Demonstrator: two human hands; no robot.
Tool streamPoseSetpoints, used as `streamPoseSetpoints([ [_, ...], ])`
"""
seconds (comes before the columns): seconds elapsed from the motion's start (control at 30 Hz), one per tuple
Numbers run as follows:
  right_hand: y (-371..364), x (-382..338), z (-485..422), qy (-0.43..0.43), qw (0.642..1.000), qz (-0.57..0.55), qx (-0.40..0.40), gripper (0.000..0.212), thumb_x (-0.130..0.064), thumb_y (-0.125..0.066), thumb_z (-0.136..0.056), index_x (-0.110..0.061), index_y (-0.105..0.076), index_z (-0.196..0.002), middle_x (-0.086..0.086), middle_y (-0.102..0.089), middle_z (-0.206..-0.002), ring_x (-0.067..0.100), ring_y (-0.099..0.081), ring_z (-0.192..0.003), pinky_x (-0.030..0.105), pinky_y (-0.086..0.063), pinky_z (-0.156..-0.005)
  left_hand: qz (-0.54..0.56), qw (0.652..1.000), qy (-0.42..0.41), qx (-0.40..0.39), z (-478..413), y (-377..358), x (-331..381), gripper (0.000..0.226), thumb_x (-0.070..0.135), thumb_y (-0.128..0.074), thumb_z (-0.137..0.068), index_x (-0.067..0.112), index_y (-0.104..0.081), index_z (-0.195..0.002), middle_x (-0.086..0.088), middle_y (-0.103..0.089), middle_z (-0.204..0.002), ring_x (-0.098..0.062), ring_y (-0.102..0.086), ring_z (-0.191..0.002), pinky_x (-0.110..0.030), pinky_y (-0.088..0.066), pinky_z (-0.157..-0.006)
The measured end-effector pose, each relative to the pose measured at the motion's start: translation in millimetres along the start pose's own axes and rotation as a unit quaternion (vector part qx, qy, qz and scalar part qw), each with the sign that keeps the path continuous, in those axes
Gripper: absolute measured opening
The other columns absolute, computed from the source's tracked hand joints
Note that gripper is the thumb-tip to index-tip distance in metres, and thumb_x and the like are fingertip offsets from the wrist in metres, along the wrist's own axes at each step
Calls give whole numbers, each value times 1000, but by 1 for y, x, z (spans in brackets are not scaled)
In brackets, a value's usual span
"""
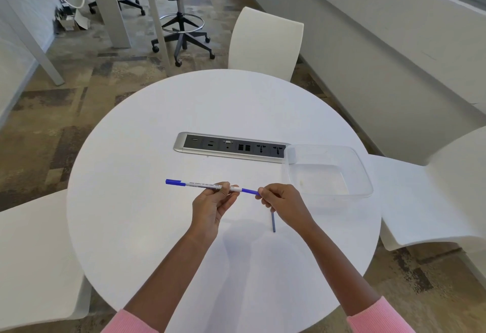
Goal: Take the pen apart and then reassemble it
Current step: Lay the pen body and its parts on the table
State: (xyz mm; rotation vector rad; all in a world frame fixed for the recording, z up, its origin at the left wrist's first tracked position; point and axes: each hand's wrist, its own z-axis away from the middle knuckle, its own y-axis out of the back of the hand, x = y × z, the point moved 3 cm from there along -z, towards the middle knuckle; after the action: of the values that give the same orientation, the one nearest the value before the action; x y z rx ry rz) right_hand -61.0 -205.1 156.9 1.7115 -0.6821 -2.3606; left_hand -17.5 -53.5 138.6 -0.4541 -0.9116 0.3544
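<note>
The pen (207, 186) is held above the round white counter (147, 227), its long axis running nearly level from left to right, blue cap at the far left. The left hand (210, 203) pinches the white barrel near its right end, fingers closed around it. The right hand (282, 205) has its fingers closed on the blue end piece, in line with the barrel. Any pull or twist runs along this axis. A thin blue rod (273, 221) lies on the counter, just beneath the right hand.

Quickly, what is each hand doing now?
Left hand: closed on white pen barrel.
Right hand: closed on pen's blue end piece.
</note>
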Motion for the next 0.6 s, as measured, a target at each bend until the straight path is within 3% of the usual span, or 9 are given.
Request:
streamPoseSetpoints([
  [0.1, 3, 8, -3, -20, 999, -49, 12, 22, -15, -52, -90, -6, -68, -78, -1, -56, -62, 9, -49, -58, 8, -40, -49, 3, 1000, 0, 3, -1, 2, 2, 8, 2, -54, -87, 0, -61, -83, -7, -72, -68, -13, -70, -60, -17, -56, -57],
  [0.27, 5, 28, -8, -52, 993, -59, 87, 10, -14, -60, -83, -12, -67, -76, -3, -58, -66, 12, -49, -63, 24, -43, -62, 7, 1000, -1, 7, -4, 4, 3, 8, 2, -55, -87, 0, -61, -82, -10, -70, -72, -13, -70, -61, -16, -56, -57],
  [0.5, -6, 58, -12, -91, 985, 14, 148, 9, -10, -59, -82, -7, -66, -76, 3, -58, -67, 17, -51, -64, 19, -38, -56, 12, 1000, 8, 4, -8, 8, 2, 8, 1, -55, -87, 0, -60, -82, -7, -72, -65, -13, -71, -62, -17, -56, -58],
  [0.6, -13, 67, -15, -89, 981, 88, 147, 12, -10, -56, -84, -2, -63, -79, 4, -59, -70, 19, -50, -57, 12, -36, -46, 7, 1000, 12, 3, -10, 9, 1, 8, 1, -55, -87, 0, -61, -82, -6, -72, -64, -13, -71, -62, -17, -56, -59],
])
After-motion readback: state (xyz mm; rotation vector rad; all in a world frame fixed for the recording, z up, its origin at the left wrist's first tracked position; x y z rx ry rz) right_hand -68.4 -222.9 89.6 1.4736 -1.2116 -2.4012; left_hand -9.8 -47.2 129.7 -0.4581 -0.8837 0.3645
